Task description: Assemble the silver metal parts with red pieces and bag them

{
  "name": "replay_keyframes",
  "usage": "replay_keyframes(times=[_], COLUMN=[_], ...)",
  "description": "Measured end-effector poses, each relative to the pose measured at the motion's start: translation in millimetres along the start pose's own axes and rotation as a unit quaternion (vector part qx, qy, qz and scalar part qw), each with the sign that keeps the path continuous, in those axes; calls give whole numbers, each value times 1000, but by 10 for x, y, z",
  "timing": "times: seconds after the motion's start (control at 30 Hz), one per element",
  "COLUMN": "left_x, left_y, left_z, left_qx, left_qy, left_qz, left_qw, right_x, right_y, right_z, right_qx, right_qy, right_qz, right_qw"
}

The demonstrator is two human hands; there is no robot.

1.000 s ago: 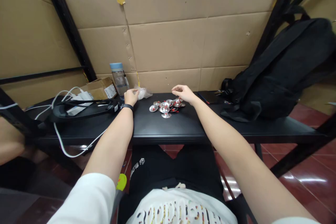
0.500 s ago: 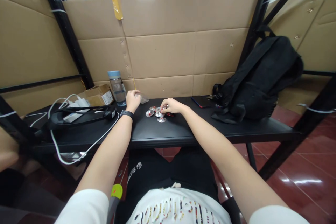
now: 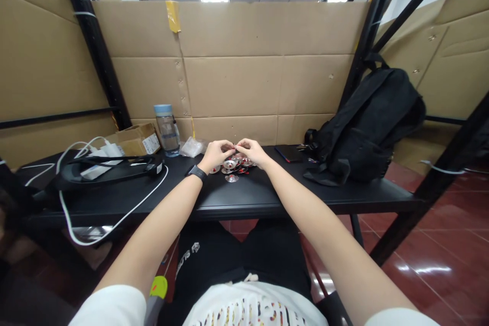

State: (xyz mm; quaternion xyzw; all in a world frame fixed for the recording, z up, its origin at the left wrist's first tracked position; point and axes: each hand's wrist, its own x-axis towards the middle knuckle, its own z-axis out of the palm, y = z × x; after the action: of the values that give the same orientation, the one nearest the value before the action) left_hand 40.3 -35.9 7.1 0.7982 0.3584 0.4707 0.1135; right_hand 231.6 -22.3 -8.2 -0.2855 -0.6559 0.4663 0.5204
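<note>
A small heap of shiny metal discs with red parts (image 3: 232,167) lies on the black table (image 3: 267,194) in front of me. My left hand (image 3: 216,154) and my right hand (image 3: 250,152) meet just above the heap, fingertips pinched together around a small piece that I cannot make out. A black band sits on my left wrist. A clear plastic bag (image 3: 191,146) lies just left of the hands, apart from them.
A water bottle with a blue cap (image 3: 167,129), a cardboard box (image 3: 134,139) and white cables with a black strap (image 3: 107,170) occupy the table's left. A black backpack (image 3: 367,122) and a dark phone (image 3: 289,152) sit right. Cardboard walls stand behind.
My left hand left the plastic bag and moved right to the discs. My right hand came in to meet it, and both now pinch over the heap. The view tilted up.
</note>
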Motion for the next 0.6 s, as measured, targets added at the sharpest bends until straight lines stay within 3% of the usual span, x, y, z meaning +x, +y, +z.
replay_keyframes(times=[0.3, 0.43, 0.5, 0.6], left_x=[22, 45, 38, 6], left_y=[32, -124, -289, -522], left_z=[-68, -277, -425, -608], left_qx=[24, 127, 186, 219], left_qy=[-11, -20, -33, -110], left_qz=[10, 2, -42, -143], left_qw=[1000, 992, 981, 959], right_x=[-49, -3, 14, 1], right_y=[-47, -76, -89, -87], right_z=[52, -65, -245, -613], right_qx=[-24, -98, -212, -422], right_qy=[-49, -4, 48, 101], right_qz=[-27, -54, -50, 24], right_qw=[998, 994, 975, 901])
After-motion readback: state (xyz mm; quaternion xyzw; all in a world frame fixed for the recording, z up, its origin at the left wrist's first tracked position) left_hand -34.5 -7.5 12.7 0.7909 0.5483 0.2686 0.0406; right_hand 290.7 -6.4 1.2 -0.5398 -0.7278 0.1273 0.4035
